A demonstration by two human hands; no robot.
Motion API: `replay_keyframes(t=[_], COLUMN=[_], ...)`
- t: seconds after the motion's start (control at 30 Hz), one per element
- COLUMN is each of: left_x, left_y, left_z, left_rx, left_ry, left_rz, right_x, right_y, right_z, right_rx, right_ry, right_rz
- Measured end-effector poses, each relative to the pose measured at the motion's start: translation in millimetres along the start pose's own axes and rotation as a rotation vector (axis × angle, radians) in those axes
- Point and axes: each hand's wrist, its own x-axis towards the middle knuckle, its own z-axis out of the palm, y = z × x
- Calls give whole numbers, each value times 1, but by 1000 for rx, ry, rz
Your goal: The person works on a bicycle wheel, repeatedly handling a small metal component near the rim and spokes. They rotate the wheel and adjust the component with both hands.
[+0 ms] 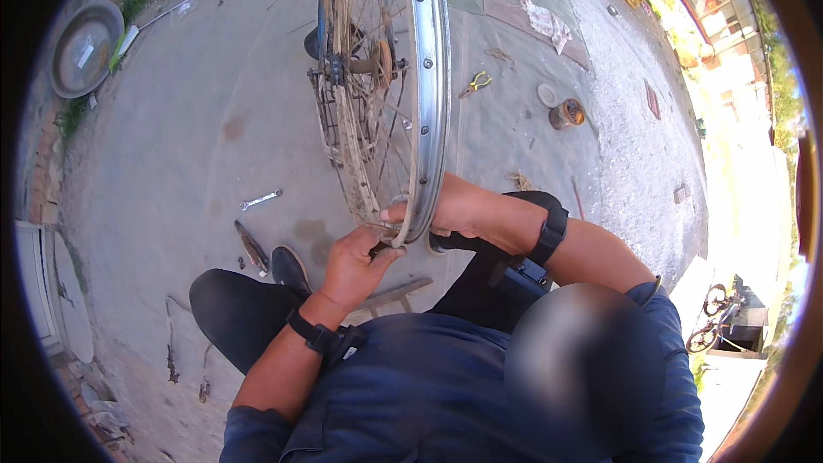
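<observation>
A dusty bicycle wheel (426, 103) stands upright before me, its silver rim bare of a tyre and spoke ends showing along the channel. At its lower, near end, my left hand (353, 267) is closed, thumb and fingers pinching the rim's edge. My right hand (452, 206) reaches round from the right side, its fingers wrapped over the rim just above the left one. Between the hands the rim hides some of the fingertips. Behind the rim sit the rusty hub (375, 67) and a dirty bicycle frame (336, 0).
On the grey ground sheet, a wrench (261, 199) lies to the left and yellow-handled pliers (476, 84) to the right. Beyond the pliers stands a rusty can (567, 114). A metal basin (87, 49) is far left; a cloth (546, 24) lies far right.
</observation>
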Motion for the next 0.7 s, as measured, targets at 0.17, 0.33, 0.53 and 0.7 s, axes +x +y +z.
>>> replay_keyframes(t=[0.17,0.33,0.53,0.7], left_x=[1,2,0,4], left_y=[-4,-1,-10,1], left_z=[2,0,1,-2], left_rx=[38,49,35,42], left_ry=[5,-13,-13,4], left_rz=[34,-11,-30,18], right_x=[-1,7,8,7], right_y=[8,22,26,26], right_z=[9,15,18,9], right_rx=[133,251,364,401], right_ry=[64,107,78,-1], right_rz=[52,44,-35,-47])
